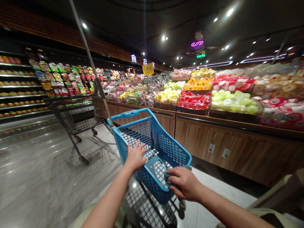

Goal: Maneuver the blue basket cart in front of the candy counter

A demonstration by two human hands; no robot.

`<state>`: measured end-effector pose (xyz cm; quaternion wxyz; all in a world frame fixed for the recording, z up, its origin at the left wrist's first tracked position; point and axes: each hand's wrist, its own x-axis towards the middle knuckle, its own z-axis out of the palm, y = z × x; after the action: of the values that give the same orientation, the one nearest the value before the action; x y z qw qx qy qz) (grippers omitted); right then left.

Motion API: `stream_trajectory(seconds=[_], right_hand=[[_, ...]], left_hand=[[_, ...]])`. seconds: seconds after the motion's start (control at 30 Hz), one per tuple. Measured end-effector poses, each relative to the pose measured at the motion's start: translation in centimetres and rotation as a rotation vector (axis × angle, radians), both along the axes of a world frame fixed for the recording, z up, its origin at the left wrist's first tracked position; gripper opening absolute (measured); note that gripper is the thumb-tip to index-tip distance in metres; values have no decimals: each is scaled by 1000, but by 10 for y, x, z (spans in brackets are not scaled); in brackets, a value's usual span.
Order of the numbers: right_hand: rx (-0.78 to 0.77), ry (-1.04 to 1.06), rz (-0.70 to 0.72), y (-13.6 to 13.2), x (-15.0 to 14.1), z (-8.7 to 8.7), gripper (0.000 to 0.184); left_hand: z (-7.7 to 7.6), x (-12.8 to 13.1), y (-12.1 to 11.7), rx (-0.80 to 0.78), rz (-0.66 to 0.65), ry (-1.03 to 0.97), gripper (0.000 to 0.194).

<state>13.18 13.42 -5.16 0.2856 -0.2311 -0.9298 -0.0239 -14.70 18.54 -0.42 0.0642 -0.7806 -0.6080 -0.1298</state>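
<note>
Left hand [136,156] lies open, fingers spread, on the blue wheeled shopping basket [171,148]; right hand [182,183] apparently clamps its near handle [184,168], beside a wooden display stand [237,152] of packaged sweets [194,100].

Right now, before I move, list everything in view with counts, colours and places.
Blue plastic mesh shopping cart: one, blue, directly ahead of me.
Black wire shopping cart: one, black, left, on the grey polished floor.
Wooden display counter: one, brown, right.
Clear bins of packaged food: several, red, yellow and green, on the counter.
Yellow price sign: one, yellow, above the bins.
Shelves of packaged goods: several rows, multicoloured, far left.
Left hand: one, bare, on the cart's mesh.
Right hand: one, bare, curled over the cart's near rim.
</note>
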Motion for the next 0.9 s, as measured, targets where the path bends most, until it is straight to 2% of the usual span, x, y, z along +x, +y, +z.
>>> stream_trajectory(seconds=[0.2, 0.3, 0.37, 0.47, 0.63, 0.83, 0.9], right_hand=[[52, -27, -86, 50, 54, 8, 20], [83, 19, -140, 60, 63, 4, 21], [90, 66, -161, 52, 53, -1, 22], [90, 133, -160, 27, 25, -8, 21], [73, 172, -134, -10, -13, -9, 17], [68, 164, -174, -16, -20, -9, 14], [72, 149, -176, -15, -18, -9, 14]], left_hand=[[1, 1, 11, -28, -65, -54, 54], [-2, 6, 14, -24, -51, -53, 53], [-4, 8, 17, -15, -32, -49, 52], [-4, 7, 19, -11, -24, -44, 51], [1, 3, 17, -38, -39, -51, 49], [-12, 28, -8, -10, 54, -164, 42], [-17, 36, -14, -1, 94, -183, 45]])
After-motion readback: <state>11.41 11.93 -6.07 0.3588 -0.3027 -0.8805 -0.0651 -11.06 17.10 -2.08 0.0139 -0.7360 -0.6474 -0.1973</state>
